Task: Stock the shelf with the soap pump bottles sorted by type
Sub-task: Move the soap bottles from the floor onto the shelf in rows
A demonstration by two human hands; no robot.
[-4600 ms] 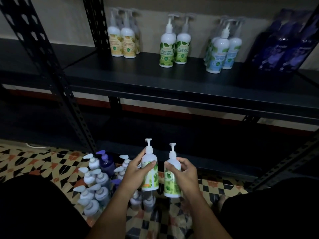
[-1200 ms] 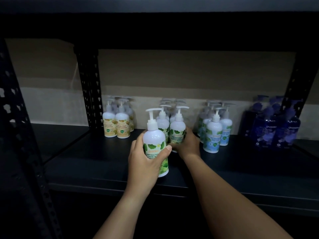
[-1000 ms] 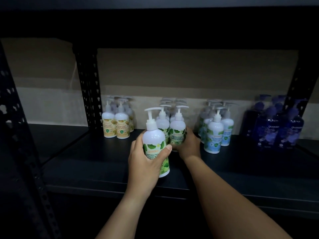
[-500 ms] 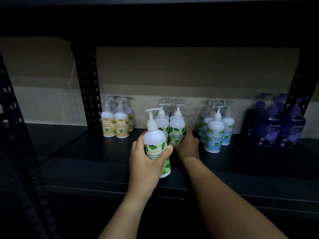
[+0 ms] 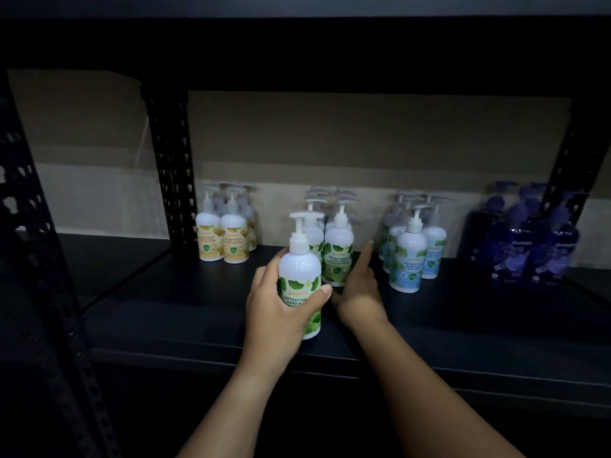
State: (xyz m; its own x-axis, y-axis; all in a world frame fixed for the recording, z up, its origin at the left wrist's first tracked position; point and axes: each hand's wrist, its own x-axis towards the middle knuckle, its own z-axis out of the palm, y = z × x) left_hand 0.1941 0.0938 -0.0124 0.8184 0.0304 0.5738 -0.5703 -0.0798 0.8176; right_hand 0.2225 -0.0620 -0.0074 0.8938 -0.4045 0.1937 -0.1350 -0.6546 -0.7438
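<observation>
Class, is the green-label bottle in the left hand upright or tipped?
Upright. The bottle has its pump straight above its body, held by the left hand over the shelf.

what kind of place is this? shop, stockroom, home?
Probably a stockroom or a shop's back area, though that is a guess. A black slotted-steel shelf stands against a bare wall, holding soap pump bottles grouped by type: yellow-label bottles, green-label bottles, blue-label bottles and dark blue bottles.

Bare black metal shelf [image 5: 185, 292] lies ahead of my left hand [image 5: 281, 309]; white green-labelled pump bottles [image 5: 337, 252] block behind.
</observation>
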